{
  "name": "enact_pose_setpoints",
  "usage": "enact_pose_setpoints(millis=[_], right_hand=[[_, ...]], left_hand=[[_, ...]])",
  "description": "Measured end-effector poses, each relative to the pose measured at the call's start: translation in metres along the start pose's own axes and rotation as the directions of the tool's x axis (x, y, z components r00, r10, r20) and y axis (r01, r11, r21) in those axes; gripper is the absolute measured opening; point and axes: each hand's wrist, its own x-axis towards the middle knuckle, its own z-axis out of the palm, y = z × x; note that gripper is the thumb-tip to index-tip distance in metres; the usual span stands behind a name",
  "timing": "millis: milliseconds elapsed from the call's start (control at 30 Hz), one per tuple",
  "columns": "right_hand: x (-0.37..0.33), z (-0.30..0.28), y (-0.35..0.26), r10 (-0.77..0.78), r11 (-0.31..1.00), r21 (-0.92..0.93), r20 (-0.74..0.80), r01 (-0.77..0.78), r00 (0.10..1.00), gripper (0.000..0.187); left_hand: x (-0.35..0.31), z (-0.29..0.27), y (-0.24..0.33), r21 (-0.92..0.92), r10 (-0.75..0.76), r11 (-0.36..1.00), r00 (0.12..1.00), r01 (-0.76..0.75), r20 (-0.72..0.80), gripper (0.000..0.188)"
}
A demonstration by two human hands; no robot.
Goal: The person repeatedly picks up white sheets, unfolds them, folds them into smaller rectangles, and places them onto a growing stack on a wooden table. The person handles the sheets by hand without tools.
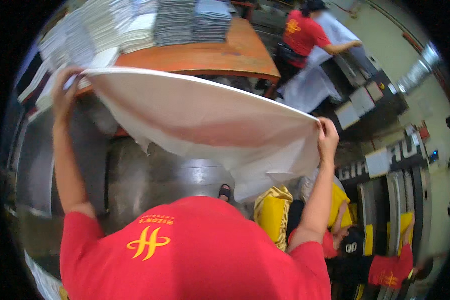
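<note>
A thin white cloth point(200, 115) is stretched between my two raised hands, its upper edge pulled almost straight. Below that edge the fabric hangs loose, with an uneven lower border and a low point toward my right. My left hand point(66, 95) pinches the left corner, close to the stacks on the table. At the other end, my right hand point(327, 139) grips the right corner between thumb and fingers. The cloth is sheer enough that a reddish tone shows through it.
Beyond the cloth stands an orange table point(245, 47) bearing tall stacks of folded linens point(175, 22). A co-worker point(305, 35) handles a white sheet by a machine at the far right. Two more people sit or bend near yellow fabric point(274, 212) on the right. A dark panel point(60, 155) stands left.
</note>
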Motion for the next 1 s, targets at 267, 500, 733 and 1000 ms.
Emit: enact_pose_setpoints(millis=[267,500,733,1000], right_hand=[[0.120,0.087,0.091,0.246,0.964,0.138,-0.128,-0.228,0.961,0.017],[0.241,0.053,0.124,-0.076,0.980,-0.185,0.011,0.076,0.997,0.015],[0.303,0.073,0.159,-0.061,0.987,-0.149,-0.038,0.055,0.997,0.020],[0.318,0.123,0.173,-0.021,0.990,-0.140,0.118,0.037,0.993,0.021]], left_hand=[[0.050,0.108,0.015,-0.520,-0.354,0.722,0.889,0.457,0.290,0.041],[0.077,0.224,-0.017,-0.266,-0.491,0.605,0.615,0.750,0.616,0.034],[0.075,0.272,-0.014,-0.388,-0.555,0.434,0.580,0.813,0.596,0.019],[0.068,0.292,-0.050,-0.358,-0.632,0.334,0.488,0.872,0.601,0.027]])
